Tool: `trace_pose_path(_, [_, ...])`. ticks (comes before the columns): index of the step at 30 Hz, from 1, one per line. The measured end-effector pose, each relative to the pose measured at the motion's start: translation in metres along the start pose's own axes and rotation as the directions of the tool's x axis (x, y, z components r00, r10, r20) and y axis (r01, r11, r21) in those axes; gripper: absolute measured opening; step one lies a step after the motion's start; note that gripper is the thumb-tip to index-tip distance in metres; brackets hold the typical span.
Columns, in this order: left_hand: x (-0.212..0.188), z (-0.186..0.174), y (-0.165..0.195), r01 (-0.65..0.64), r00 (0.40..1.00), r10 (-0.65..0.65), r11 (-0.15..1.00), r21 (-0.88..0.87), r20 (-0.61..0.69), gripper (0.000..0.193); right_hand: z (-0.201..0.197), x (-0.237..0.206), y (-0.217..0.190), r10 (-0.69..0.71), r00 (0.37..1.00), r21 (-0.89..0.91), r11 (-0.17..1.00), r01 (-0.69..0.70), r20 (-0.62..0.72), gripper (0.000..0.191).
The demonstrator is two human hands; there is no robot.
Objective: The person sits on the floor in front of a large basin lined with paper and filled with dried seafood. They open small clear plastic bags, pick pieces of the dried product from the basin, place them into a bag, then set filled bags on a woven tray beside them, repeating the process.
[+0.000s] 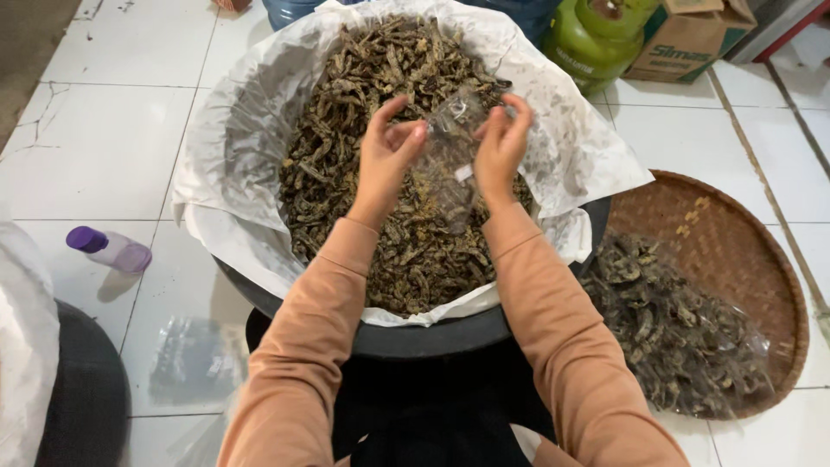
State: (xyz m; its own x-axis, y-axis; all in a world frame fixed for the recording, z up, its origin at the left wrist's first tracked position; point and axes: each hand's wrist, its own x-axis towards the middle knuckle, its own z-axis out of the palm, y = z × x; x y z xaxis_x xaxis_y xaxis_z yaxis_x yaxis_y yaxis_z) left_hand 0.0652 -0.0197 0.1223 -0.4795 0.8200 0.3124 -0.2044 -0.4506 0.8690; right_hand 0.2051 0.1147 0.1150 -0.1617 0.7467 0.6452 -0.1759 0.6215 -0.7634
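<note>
Both my hands hold a small clear plastic bag point(448, 156) over a big black basin point(432, 337). My left hand point(386, 156) pinches its left edge and my right hand point(500, 147) pinches its right edge. The basin is lined with white paper point(225, 156) and heaped with dark dried strips of food point(380, 95). The little bag looks empty or nearly so. I wear peach-coloured long sleeves.
A round woven tray point(735, 251) at the right carries filled clear bags of the same dried food point(674, 337). A small bottle with a purple cap point(111, 249) lies on the white tiled floor at left. Flat clear bags point(194, 359) lie lower left. A green gas cylinder point(596, 39) and a cardboard box point(692, 35) stand behind.
</note>
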Motion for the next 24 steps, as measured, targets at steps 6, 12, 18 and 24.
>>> trace_pose_path(6, [-0.04, 0.028, -0.037, 0.031, 0.925, -0.159, 0.937, 0.349, 0.344, 0.078, -0.027, 0.02, 0.054, 0.681, 0.706, 0.525, 0.68, -0.512, -0.193, 0.035])
trace_pose_path(12, [-0.044, 0.041, -0.059, -0.274, 0.958, 0.134, 0.7, 0.659, 0.255, 0.019, -0.03, 0.011, 0.068, 0.776, 0.599, 0.456, 0.614, -0.644, -0.197, 0.036])
trace_pose_path(18, [-0.011, -0.007, -0.058, 0.086, 0.957, 0.06, 0.876, 0.475, -0.284, 0.032, -0.004, -0.002, 0.021, -0.45, 0.892, -0.576, 0.739, 0.348, -0.039, 0.029])
trace_pose_path(24, [0.0, -0.049, -0.065, -0.083, 0.856, 0.122, 0.992, 0.1, -0.502, 0.027, 0.019, -0.049, -0.046, -0.339, 0.74, -0.062, 0.888, 0.456, 0.581, 0.02])
